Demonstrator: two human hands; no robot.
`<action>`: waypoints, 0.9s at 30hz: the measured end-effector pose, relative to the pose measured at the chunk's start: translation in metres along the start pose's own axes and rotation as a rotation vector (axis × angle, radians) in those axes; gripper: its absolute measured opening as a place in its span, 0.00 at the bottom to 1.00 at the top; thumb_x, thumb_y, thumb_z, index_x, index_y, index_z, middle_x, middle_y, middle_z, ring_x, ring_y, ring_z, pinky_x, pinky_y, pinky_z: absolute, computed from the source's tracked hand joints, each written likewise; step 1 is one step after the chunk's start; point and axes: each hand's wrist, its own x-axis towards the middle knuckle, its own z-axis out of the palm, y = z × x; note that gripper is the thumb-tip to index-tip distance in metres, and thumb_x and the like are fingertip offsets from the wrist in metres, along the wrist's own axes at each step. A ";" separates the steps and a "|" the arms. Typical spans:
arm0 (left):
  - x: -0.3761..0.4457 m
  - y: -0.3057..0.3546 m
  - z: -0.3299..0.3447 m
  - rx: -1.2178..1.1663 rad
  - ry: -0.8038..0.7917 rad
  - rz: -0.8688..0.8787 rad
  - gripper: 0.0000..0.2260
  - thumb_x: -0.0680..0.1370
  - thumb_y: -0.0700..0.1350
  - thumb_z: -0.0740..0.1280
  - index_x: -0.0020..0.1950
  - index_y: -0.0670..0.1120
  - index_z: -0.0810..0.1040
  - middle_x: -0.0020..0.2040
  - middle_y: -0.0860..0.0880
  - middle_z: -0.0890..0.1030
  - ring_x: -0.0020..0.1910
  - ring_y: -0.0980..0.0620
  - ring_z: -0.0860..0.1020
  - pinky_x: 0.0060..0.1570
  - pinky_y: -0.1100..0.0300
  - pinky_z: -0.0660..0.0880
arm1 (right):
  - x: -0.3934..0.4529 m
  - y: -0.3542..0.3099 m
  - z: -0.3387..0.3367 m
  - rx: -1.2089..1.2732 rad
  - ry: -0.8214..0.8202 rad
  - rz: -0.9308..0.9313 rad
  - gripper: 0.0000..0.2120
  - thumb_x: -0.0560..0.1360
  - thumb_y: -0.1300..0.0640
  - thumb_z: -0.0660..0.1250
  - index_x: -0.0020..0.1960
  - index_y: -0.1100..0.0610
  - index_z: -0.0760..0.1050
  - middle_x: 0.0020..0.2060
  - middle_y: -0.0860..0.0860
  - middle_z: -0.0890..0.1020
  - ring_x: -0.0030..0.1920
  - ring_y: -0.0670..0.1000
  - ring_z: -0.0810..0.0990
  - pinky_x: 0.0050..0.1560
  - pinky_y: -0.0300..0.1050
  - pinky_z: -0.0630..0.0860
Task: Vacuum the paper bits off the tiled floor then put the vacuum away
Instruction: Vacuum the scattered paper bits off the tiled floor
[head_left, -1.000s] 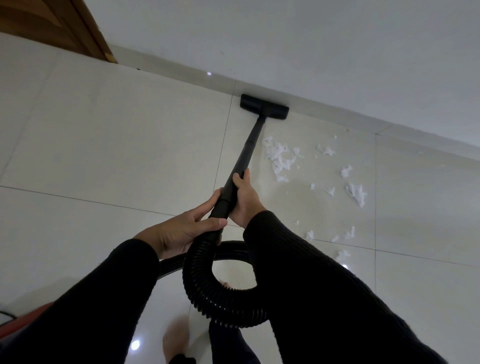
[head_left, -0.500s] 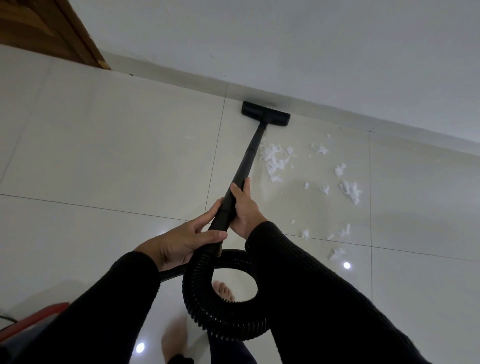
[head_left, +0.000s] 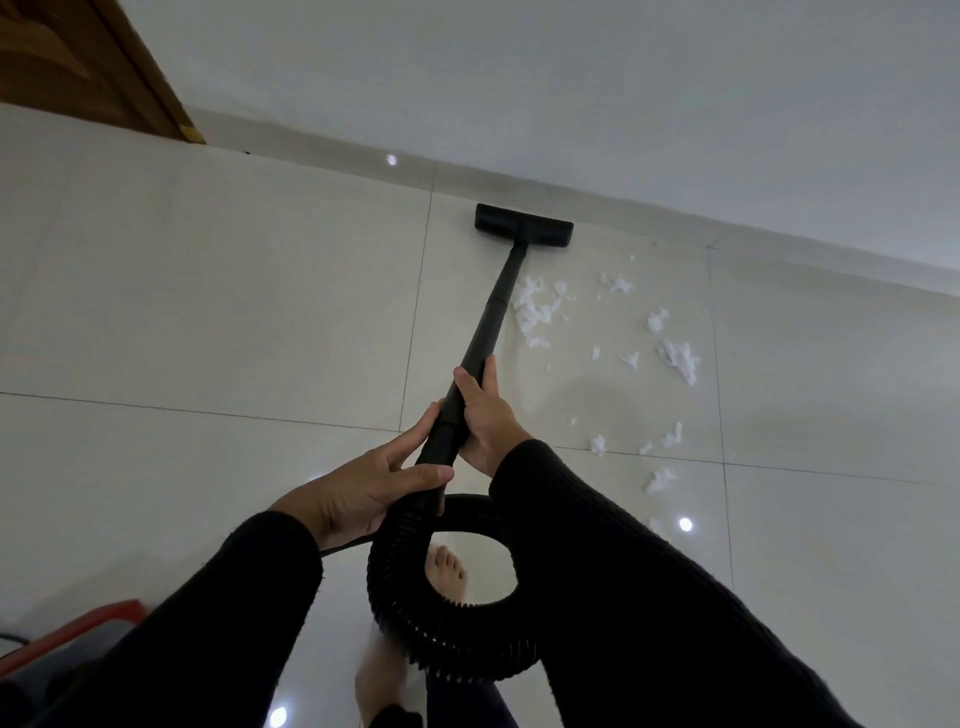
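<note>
Currently a person stands on a glossy tiled floor (head_left: 208, 312), seen from above through a head-worn camera, working a black vacuum with both hands. The right hand (head_left: 480, 415) is wrapped around the vacuum tube (head_left: 488, 322), thumb lying up along it. Just below those fingers, the left hand (head_left: 374, 491) grips the spot where the tube joins the ribbed hose (head_left: 415, 613), thumb laid across the top. The hose curls in a loop beneath both hands and around the right sleeve.

Far beyond the fingertips, at the tube's other end, the floor nozzle (head_left: 523, 226) sits flat on the tile right against the base of the white wall (head_left: 571, 78). Over the last second it has barely travelled along the wall; mostly the view has shifted, and the grips have not changed.

To the right of the tube and the right hand's fingers, the paper bits (head_left: 535, 312) lie scattered: a dense clump just beside the tube, looser scraps trailing out and back toward the person. The nozzle is beside this litter, not on it, so by the look of it little or none has been picked up, and putting the vacuum away is a long way off.

A bare foot (head_left: 445, 569) shows through the hose loop, a red edge (head_left: 78, 631) at the lower left may be the vacuum body, and a wooden door frame (head_left: 130, 67) fills the upper left corner.
</note>
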 end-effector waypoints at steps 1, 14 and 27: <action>-0.003 -0.003 0.001 0.002 -0.002 -0.001 0.34 0.74 0.43 0.68 0.73 0.66 0.56 0.34 0.47 0.79 0.34 0.53 0.78 0.37 0.62 0.77 | -0.004 0.003 -0.001 0.002 0.002 -0.004 0.29 0.82 0.55 0.59 0.76 0.36 0.50 0.48 0.48 0.70 0.39 0.48 0.73 0.40 0.46 0.77; -0.031 -0.047 0.004 0.030 -0.025 -0.035 0.39 0.70 0.47 0.73 0.73 0.67 0.56 0.35 0.47 0.80 0.36 0.52 0.78 0.37 0.61 0.76 | -0.038 0.049 -0.003 0.029 0.041 -0.008 0.30 0.82 0.55 0.58 0.77 0.39 0.47 0.60 0.49 0.67 0.42 0.47 0.72 0.41 0.44 0.76; -0.040 -0.077 0.028 0.040 0.031 -0.029 0.43 0.64 0.51 0.77 0.72 0.67 0.56 0.39 0.54 0.81 0.36 0.56 0.80 0.38 0.60 0.76 | -0.056 0.071 -0.023 -0.008 0.029 0.026 0.28 0.82 0.56 0.58 0.77 0.40 0.51 0.56 0.49 0.69 0.44 0.47 0.73 0.41 0.44 0.76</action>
